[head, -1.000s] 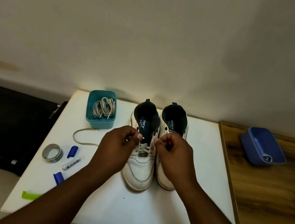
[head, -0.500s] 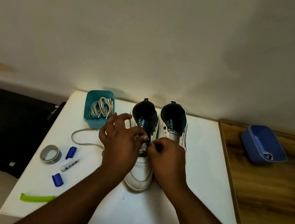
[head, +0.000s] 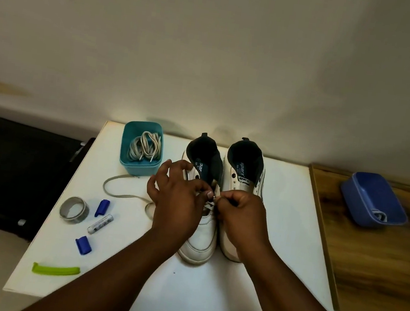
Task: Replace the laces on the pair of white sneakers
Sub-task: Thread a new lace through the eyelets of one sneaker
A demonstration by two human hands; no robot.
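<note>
Two white sneakers stand side by side on the white table (head: 282, 219), toes toward me. The left sneaker (head: 199, 244) carries a partly threaded lace; the right sneaker (head: 243, 176) shows bare eyelets. My left hand (head: 179, 201) hovers over the left sneaker's eyelets, thumb and forefinger pinched at the lace, other fingers spread. My right hand (head: 243, 213) pinches the lace tip right beside it. A loose grey lace (head: 119, 193) trails on the table to the left of the shoes and runs under my left hand.
A teal box (head: 139, 164) with several laces stands at the back left. A tape roll (head: 73, 209), a battery (head: 100, 223), two blue caps (head: 102, 207) (head: 83, 244) and a green strip (head: 56, 270) lie at the left. A blue bin (head: 374, 200) rests on the wooden board (head: 379, 272) at the right.
Both hands have drawn together over the left sneaker's eyelets. My left hand's fingers have spread out, and the pinch has moved to the lace tip between the hands.
</note>
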